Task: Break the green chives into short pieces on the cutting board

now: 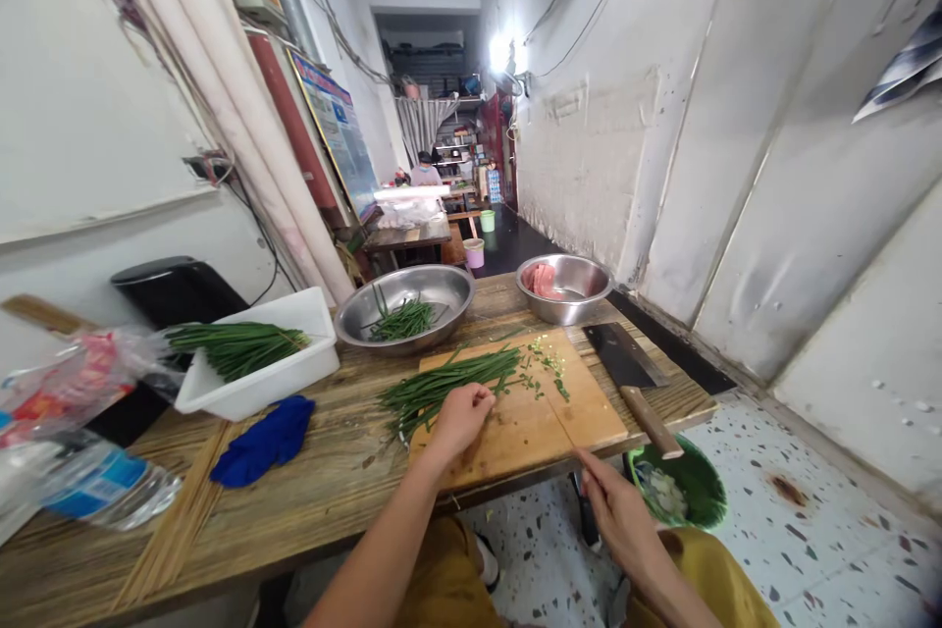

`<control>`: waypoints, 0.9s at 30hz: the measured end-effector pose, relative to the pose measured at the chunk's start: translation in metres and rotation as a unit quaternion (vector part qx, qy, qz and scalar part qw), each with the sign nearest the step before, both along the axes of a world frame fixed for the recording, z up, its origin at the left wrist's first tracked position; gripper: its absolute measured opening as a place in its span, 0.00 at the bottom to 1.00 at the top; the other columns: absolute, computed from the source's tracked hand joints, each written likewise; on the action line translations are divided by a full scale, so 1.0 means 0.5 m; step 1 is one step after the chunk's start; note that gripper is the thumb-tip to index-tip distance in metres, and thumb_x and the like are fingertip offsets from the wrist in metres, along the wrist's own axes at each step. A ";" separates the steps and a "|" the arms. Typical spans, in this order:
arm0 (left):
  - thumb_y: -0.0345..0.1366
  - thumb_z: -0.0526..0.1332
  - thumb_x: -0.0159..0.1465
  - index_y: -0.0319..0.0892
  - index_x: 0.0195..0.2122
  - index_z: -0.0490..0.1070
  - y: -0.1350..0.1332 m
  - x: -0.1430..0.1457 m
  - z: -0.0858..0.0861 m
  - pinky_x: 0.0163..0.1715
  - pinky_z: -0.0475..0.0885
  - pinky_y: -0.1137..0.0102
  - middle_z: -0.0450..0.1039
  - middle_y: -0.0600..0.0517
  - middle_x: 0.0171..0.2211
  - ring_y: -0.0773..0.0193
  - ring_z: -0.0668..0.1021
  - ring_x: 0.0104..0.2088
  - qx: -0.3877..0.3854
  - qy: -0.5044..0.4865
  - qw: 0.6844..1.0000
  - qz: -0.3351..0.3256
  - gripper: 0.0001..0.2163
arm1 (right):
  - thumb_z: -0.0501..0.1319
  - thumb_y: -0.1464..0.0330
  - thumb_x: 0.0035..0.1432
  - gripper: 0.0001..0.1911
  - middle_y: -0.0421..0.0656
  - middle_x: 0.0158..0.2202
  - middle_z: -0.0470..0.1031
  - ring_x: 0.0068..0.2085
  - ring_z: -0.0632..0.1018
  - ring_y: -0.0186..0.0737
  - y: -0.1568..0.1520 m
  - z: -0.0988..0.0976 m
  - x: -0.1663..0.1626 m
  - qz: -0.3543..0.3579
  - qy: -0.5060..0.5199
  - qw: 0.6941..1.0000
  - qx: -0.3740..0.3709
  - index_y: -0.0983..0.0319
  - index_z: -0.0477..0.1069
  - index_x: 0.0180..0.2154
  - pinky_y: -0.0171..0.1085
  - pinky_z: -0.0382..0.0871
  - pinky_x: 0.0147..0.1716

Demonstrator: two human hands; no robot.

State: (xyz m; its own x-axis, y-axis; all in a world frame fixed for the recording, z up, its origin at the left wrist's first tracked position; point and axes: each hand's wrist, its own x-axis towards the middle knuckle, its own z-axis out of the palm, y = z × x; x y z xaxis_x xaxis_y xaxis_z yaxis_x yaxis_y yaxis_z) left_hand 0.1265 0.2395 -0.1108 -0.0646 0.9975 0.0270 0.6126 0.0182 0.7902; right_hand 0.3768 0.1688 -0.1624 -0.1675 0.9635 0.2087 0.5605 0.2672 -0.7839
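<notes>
My left hand [465, 414] is above the wooden cutting board [515, 446], its fingers curled together beside a bundle of green chives [448, 383]. What those fingers hold, if anything, is hidden. At the board's near edge, my right hand [616, 502] pinches a thin stick that looks like a bamboo skewer [562, 427], its length slanting over the board. Small chopped chive pieces [549, 368] are scattered across the board's far part. A cleaver [625, 363] with a wooden handle lies to the right of the board.
Behind the board stand a steel bowl of chives [353, 324] and a steel bowl with pinkish meat [565, 314]. On the left are a white tub [316, 353], blue gloves [261, 442], bamboo skewers [177, 520] and a plastic bottle [110, 481]. A green bin [710, 481] is below right.
</notes>
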 end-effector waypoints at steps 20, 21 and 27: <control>0.38 0.71 0.49 0.36 0.34 0.70 -0.028 0.099 -0.018 0.28 0.71 0.74 0.73 0.51 0.27 0.68 0.75 0.27 -0.100 -0.476 0.872 -0.048 0.16 | 0.59 0.58 0.51 0.15 0.39 0.25 0.70 0.27 0.67 0.34 0.093 0.072 -0.092 0.005 0.278 0.956 -0.099 0.64 0.72 0.29 0.33 0.61 0.29; 0.38 0.70 0.50 0.37 0.38 0.70 -0.025 0.094 -0.019 0.30 0.72 0.72 0.74 0.50 0.29 0.66 0.76 0.29 -0.061 -0.443 0.894 -0.031 0.17 | 0.59 0.57 0.51 0.16 0.38 0.23 0.68 0.26 0.66 0.33 0.099 0.071 -0.090 -0.002 0.270 0.958 -0.095 0.64 0.71 0.27 0.33 0.60 0.28; 0.38 0.61 0.61 0.48 0.41 0.75 0.002 0.060 0.003 0.58 0.53 0.55 0.75 0.51 0.45 0.58 0.71 0.52 0.257 0.044 0.959 -0.110 0.08 | 0.57 0.56 0.50 0.16 0.36 0.18 0.62 0.21 0.61 0.31 0.139 0.075 -0.071 -0.009 0.202 0.973 -0.109 0.62 0.67 0.21 0.32 0.52 0.21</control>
State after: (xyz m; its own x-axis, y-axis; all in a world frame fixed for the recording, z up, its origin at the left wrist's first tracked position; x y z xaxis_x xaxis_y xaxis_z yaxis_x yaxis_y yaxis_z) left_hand 0.1566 0.2403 -0.1093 0.1708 0.8407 0.5138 0.6211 -0.4967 0.6062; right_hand 0.3414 0.2384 -0.1251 -0.0971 0.9943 0.0440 0.1972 0.0626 -0.9784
